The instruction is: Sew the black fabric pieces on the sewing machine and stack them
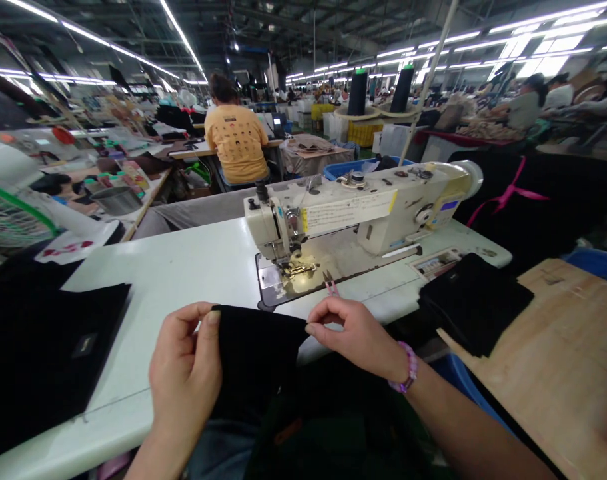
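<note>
light: bright ceiling strip lamps [83, 33] | glare: blown-out window [550, 57] | edges: wide-angle bowing | far background: soft

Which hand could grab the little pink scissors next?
Probably the right hand: it pinches the black cloth close beside the pink scissors on the white table, while the left hand sits farther away, at the cloth's other corner.
</note>
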Tool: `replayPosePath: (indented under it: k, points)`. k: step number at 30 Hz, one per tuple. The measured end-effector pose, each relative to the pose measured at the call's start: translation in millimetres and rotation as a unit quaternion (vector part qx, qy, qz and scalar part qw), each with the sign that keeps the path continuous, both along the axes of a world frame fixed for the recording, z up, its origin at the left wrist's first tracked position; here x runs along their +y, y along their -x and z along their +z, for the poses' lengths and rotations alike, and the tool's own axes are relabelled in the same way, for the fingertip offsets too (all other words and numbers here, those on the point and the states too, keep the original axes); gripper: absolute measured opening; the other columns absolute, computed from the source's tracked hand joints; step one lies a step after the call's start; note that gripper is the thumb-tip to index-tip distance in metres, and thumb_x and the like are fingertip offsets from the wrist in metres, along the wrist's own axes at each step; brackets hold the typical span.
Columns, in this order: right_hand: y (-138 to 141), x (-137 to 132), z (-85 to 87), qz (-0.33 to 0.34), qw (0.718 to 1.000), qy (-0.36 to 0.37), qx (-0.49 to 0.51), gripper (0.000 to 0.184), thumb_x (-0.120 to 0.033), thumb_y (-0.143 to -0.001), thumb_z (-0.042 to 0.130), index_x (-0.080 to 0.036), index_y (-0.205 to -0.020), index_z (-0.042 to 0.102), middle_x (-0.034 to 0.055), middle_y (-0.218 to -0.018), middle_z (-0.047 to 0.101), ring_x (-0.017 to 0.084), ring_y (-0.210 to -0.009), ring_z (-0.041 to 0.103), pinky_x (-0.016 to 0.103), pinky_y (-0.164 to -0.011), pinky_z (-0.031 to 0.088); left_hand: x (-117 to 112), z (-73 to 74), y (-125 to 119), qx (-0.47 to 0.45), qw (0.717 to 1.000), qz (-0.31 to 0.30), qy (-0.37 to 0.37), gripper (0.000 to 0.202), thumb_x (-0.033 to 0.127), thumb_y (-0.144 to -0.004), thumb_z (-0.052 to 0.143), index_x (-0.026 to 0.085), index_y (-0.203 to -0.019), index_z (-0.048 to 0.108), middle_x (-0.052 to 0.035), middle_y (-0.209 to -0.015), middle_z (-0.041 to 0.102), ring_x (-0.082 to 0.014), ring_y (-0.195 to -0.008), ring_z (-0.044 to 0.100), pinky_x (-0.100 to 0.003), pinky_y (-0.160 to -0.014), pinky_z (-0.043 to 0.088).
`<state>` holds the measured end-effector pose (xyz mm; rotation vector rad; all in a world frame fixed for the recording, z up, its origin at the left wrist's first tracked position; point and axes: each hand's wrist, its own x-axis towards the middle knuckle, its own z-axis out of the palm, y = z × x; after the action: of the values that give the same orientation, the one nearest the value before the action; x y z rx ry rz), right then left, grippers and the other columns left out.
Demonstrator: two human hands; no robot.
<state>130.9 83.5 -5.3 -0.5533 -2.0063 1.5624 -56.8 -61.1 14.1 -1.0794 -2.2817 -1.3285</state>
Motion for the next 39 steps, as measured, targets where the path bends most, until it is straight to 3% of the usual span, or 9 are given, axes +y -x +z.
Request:
replayPosePath:
  k: [7, 10, 13, 16, 19, 21, 27, 33, 39]
  points:
    - [0, 1, 4.7, -0.026, 0.998, -0.061, 0.012, 0.005, -0.013, -0.083, 0.069, -0.017, -0.081, 0.065, -0.0017, -0.079, 0.068, 0.011, -0.074, 0.063, 0.021, -0.072, 0.049, -3, -2.0, 5, -0.056, 0.998, 0.008, 0.019, 0.034, 0.054, -0.085, 0.054, 0.022, -0.095, 0.062, 0.0, -0.078, 0.064, -0.0199, -0.069, 0.061, -0.033, -0.068, 0.05]
    - [-3, 3, 8.1, -0.053, 0.977, -0.205, 0.031, 0.01, -0.011, -0.087, 0.066, -0.017, -0.082, 0.06, -0.001, -0.081, 0.065, 0.012, -0.077, 0.061, 0.024, -0.077, 0.047, -7, 4.4, 10, -0.052, 0.994, -0.013, 0.093, 0.037, 0.058, -0.088, 0.048, 0.023, -0.09, 0.062, 0.0002, -0.071, 0.064, -0.0205, -0.061, 0.06, -0.033, -0.059, 0.049]
    - [-6, 6, 12.9, -0.027, 0.924, -0.379, 0.045, 0.012, -0.011, -0.096, 0.054, -0.017, -0.085, 0.055, 0.0023, -0.082, 0.061, 0.015, -0.081, 0.057, 0.028, -0.081, 0.045, -10, 16.9, 8, 0.082, 0.99, -0.029, 0.114, 0.039, 0.055, -0.093, 0.045, 0.022, -0.099, 0.065, -0.0075, -0.102, 0.071, -0.0273, -0.089, 0.067, -0.038, -0.073, 0.054]
    - [-5, 7, 21.8, 0.028, 0.876, -0.481, 0.03, 0.02, -0.011, -0.101, 0.041, -0.016, -0.087, 0.054, 0.0044, -0.082, 0.058, 0.017, -0.08, 0.053, 0.031, -0.081, 0.044, -4, 27.2, -5, 0.172, 0.965, -0.163, 0.113, 0.037, 0.041, -0.096, 0.05, 0.024, -0.127, 0.059, -0.0108, -0.131, 0.063, -0.0281, -0.111, 0.064, -0.039, -0.086, 0.056]
    - [-2, 5, 33.5, 0.047, 0.834, -0.55, 0.008, 0.025, -0.011, -0.103, 0.037, -0.015, -0.086, 0.055, 0.0051, -0.08, 0.057, 0.019, -0.077, 0.051, 0.032, -0.078, 0.043, 9, 30.0, -19, 0.129, 0.908, -0.36, 0.172, 0.03, 0.025, -0.097, 0.048, 0.027, -0.123, 0.062, -0.0066, -0.12, 0.069, -0.0206, -0.101, 0.069, -0.031, -0.083, 0.057]
    - [-1, 4, 40.2, 0.044, 0.823, -0.566, -0.004, 0.027, -0.013, -0.104, 0.036, -0.015, -0.085, 0.055, 0.005, -0.079, 0.057, 0.019, -0.075, 0.05, 0.032, -0.076, 0.043, 18, 29.2, -25, 0.088, 0.895, -0.396, 0.185, 0.025, 0.019, -0.095, 0.049, 0.026, -0.113, 0.065, -0.0034, -0.105, 0.073, -0.0175, -0.092, 0.07, -0.028, -0.081, 0.057]
    - [0, 6, 43.6, 0.001, 0.882, -0.47, 0.043, 0.022, -0.021, -0.104, 0.042, -0.017, -0.089, 0.058, 0.0045, -0.082, 0.061, 0.017, -0.081, 0.057, 0.031, -0.08, 0.046, 33, 29.7, -27, 0.085, 0.92, -0.367, 0.108, 0.016, 0.016, -0.094, 0.053, 0.022, -0.099, 0.067, -0.0014, -0.089, 0.071, -0.0141, -0.082, 0.068, -0.023, -0.073, 0.054]
    - [9, 4, 28.5, 0.074, 0.986, -0.14, 0.049, 0.025, -0.035, -0.097, 0.059, -0.017, -0.115, 0.061, 0.0047, -0.108, 0.066, 0.016, -0.099, 0.062, 0.028, -0.087, 0.05, 28, 39.4, -30, 0.111, 0.922, -0.369, 0.031, 0.015, 0.015, -0.094, 0.054, 0.019, -0.097, 0.069, -0.0035, -0.089, 0.07, -0.0128, -0.08, 0.066, -0.022, -0.071, 0.052]
    - [14, -18, -26.6, 0.098, 0.992, 0.006, -0.076, 0.037, -0.049, -0.096, 0.054, -0.015, -0.081, 0.058, -0.0017, -0.074, 0.058, 0.013, -0.072, 0.055, 0.021, -0.064, 0.044, 32, 56.2, -5, 0.024, 0.985, -0.169, 0.026, 0.021, 0.032, -0.087, 0.056, 0.02, -0.074, 0.065, 0.0005, -0.071, 0.067, -0.0149, -0.064, 0.059, -0.026, -0.063, 0.048]
